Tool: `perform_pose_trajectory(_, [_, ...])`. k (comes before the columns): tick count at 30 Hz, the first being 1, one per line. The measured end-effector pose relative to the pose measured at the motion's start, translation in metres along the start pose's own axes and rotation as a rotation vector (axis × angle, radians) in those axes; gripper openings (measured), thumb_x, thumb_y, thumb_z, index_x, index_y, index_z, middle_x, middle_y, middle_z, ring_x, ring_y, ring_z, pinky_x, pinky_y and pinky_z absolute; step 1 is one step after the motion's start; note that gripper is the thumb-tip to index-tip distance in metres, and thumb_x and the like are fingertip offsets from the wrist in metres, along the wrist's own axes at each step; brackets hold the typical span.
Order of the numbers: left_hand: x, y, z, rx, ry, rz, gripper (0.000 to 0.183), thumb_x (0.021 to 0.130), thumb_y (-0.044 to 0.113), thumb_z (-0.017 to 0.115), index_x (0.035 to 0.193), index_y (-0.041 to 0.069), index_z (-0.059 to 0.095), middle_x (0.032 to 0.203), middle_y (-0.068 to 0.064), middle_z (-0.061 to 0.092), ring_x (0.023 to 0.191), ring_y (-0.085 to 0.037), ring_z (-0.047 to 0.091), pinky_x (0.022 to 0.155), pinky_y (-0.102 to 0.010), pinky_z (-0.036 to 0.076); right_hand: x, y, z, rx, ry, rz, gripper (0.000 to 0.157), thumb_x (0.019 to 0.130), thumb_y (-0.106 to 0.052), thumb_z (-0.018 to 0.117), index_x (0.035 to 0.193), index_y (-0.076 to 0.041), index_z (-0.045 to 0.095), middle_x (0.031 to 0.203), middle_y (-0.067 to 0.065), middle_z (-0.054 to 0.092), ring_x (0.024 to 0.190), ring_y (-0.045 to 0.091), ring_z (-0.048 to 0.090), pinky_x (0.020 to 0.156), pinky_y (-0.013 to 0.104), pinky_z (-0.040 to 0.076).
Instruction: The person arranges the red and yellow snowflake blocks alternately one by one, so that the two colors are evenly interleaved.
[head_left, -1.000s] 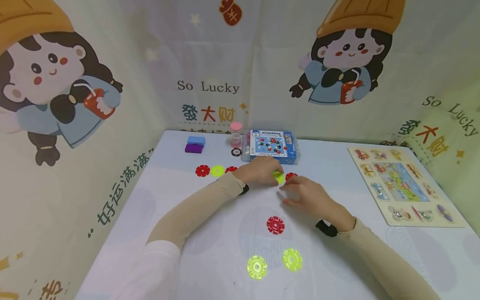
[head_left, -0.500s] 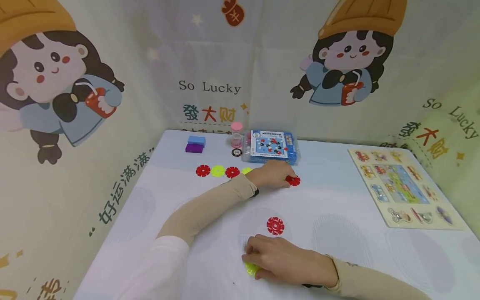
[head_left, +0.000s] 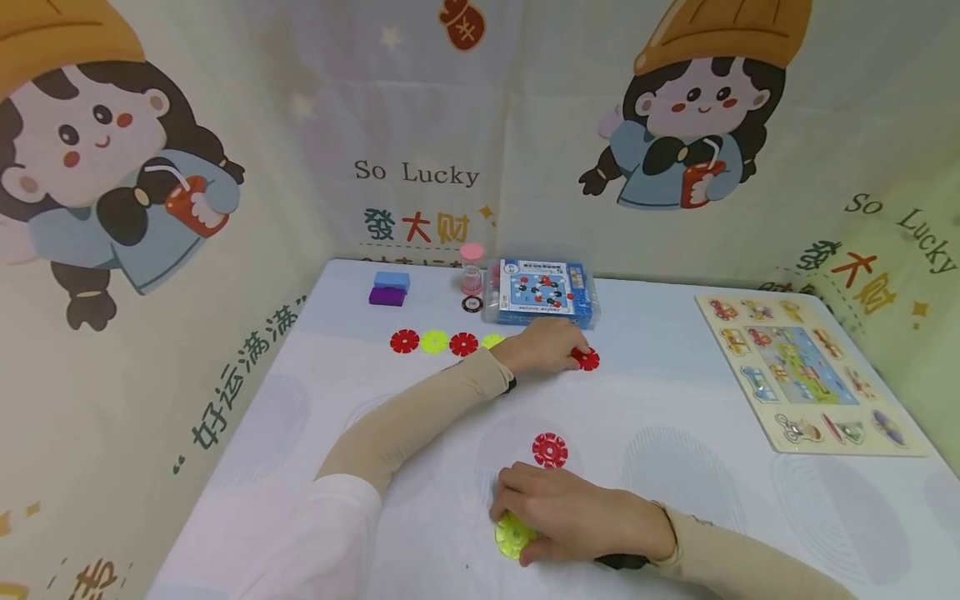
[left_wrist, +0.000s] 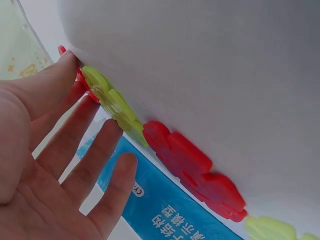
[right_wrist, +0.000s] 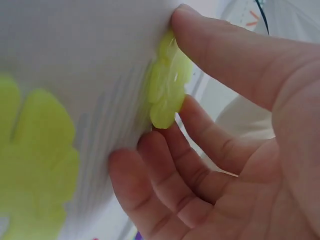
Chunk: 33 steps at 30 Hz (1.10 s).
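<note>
Toothed plastic discs, alternating red and yellow-green, lie in a row across the table. At the row's right end, my left hand (head_left: pixel 549 346) pinches the red disc (head_left: pixel 591 359) between thumb and fingers. That disc is mostly covered by the fingers in the left wrist view, beside a yellow-green neighbour (left_wrist: pixel 114 102) and another red disc (left_wrist: pixel 192 167). Closer to me, my right hand (head_left: pixel 562 512) grips a yellow-green disc (head_left: pixel 514 536) by its edges, with the thumb opposite the fingers. The right wrist view has a second loose yellow-green disc (right_wrist: pixel 37 155), which the right hand hides from the head view.
A loose red disc (head_left: pixel 550 451) lies just beyond the right hand. Behind the row stand a blue boxed kit (head_left: pixel 543 292), a pink-topped hourglass (head_left: pixel 472 271), a black round chip (head_left: pixel 472 304) and blue and purple blocks (head_left: pixel 388 288). A wooden picture puzzle (head_left: pixel 806 375) lies right.
My left hand has shifted right from a yellow-green disc to the red end disc. My right hand has come back from the row toward me and taken hold of a loose yellow-green disc.
</note>
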<state>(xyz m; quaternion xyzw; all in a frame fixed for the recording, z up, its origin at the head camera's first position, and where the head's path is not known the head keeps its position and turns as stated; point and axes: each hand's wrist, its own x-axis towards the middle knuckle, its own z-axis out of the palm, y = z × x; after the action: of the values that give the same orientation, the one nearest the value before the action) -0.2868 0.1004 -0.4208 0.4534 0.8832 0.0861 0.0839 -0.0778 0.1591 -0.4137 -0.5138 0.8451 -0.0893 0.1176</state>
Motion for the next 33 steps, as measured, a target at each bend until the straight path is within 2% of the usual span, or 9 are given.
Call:
perform_pose_trajectory(4, [0.000, 0.000, 0.000, 0.002, 0.001, 0.004, 0.036, 0.090, 0.033, 0.063, 0.125, 0.027, 0.063, 0.124, 0.009, 0.063, 0.100, -0.004, 0.054, 0.086, -0.023, 0.047, -0.002, -0.002, 0.001, -0.032, 0.025, -0.027, 0.040, 0.078, -0.042, 0.075, 0.110, -0.023, 0.060, 0.101, -0.012, 0.054, 0.091, -0.001, 0.047, 0.074, 0.009, 0.042])
perform_pose_trajectory(10, [-0.001, 0.000, -0.001, 0.002, 0.010, -0.001, 0.035, 0.089, 0.033, 0.064, 0.124, 0.026, 0.064, 0.123, 0.009, 0.064, 0.099, -0.004, 0.055, 0.084, -0.022, 0.047, -0.003, -0.005, 0.005, -0.115, 0.145, -0.093, 0.020, 0.078, -0.034, 0.072, 0.094, -0.024, 0.066, 0.088, -0.012, 0.055, 0.074, -0.003, 0.047, 0.061, 0.005, 0.034])
perform_pose_trajectory(14, [-0.001, 0.000, -0.002, -0.004, 0.015, -0.008, 0.036, 0.089, 0.033, 0.065, 0.124, 0.026, 0.064, 0.122, 0.009, 0.065, 0.097, -0.004, 0.054, 0.084, -0.021, 0.047, -0.005, 0.002, 0.003, -0.045, 0.166, -0.096, 0.021, 0.076, -0.036, 0.072, 0.094, -0.026, 0.068, 0.089, -0.013, 0.058, 0.074, -0.005, 0.050, 0.064, 0.005, 0.038])
perform_pose_trajectory(17, [-0.001, 0.001, -0.002, -0.002, 0.014, -0.013, 0.036, 0.088, 0.032, 0.066, 0.123, 0.026, 0.064, 0.121, 0.009, 0.065, 0.096, -0.004, 0.054, 0.084, -0.022, 0.047, -0.013, 0.017, -0.007, 0.050, 0.150, -0.016, 0.027, 0.077, -0.039, 0.073, 0.100, -0.027, 0.070, 0.095, -0.014, 0.062, 0.081, -0.005, 0.054, 0.072, 0.010, 0.046])
perform_pose_trajectory(19, [0.000, 0.002, -0.001, 0.005, 0.016, -0.011, 0.035, 0.088, 0.033, 0.066, 0.123, 0.027, 0.065, 0.120, 0.009, 0.066, 0.097, -0.004, 0.055, 0.085, -0.022, 0.048, -0.021, 0.033, -0.018, 0.102, 0.164, 0.072, 0.030, 0.075, -0.039, 0.075, 0.103, -0.026, 0.071, 0.096, -0.014, 0.063, 0.084, -0.004, 0.056, 0.076, 0.016, 0.050])
perform_pose_trajectory(21, [0.001, 0.002, -0.001, 0.013, 0.019, -0.005, 0.035, 0.088, 0.033, 0.066, 0.122, 0.026, 0.065, 0.119, 0.010, 0.066, 0.099, -0.004, 0.056, 0.086, -0.023, 0.048, -0.032, 0.054, -0.031, 0.122, 0.199, 0.175, 0.032, 0.074, -0.039, 0.077, 0.103, -0.025, 0.071, 0.097, -0.015, 0.064, 0.083, -0.002, 0.056, 0.075, 0.020, 0.052])
perform_pose_trajectory(25, [0.002, 0.002, -0.001, 0.042, 0.035, 0.010, 0.034, 0.087, 0.033, 0.067, 0.120, 0.026, 0.066, 0.117, 0.010, 0.067, 0.098, -0.005, 0.059, 0.084, -0.024, 0.050, -0.058, 0.120, -0.048, 0.127, 0.354, 0.332, 0.033, 0.069, -0.032, 0.083, 0.099, -0.021, 0.073, 0.090, -0.013, 0.067, 0.074, 0.001, 0.058, 0.060, 0.021, 0.050])
perform_pose_trajectory(29, [0.003, 0.002, -0.003, 0.038, 0.028, 0.006, 0.034, 0.087, 0.032, 0.067, 0.121, 0.025, 0.066, 0.116, 0.009, 0.068, 0.094, -0.005, 0.058, 0.079, -0.022, 0.050, -0.080, 0.184, -0.049, 0.107, 0.483, 0.475, 0.034, 0.067, -0.028, 0.085, 0.097, -0.014, 0.075, 0.086, -0.005, 0.071, 0.071, 0.009, 0.060, 0.055, 0.020, 0.047])
perform_pose_trajectory(33, [0.003, 0.003, -0.002, 0.022, 0.003, -0.007, 0.035, 0.088, 0.032, 0.066, 0.123, 0.026, 0.065, 0.120, 0.009, 0.066, 0.100, -0.006, 0.058, 0.084, -0.022, 0.049, -0.087, 0.213, -0.043, 0.126, 0.467, 0.576, 0.038, 0.068, -0.032, 0.085, 0.098, -0.011, 0.075, 0.088, 0.000, 0.073, 0.073, 0.015, 0.061, 0.058, 0.019, 0.047])
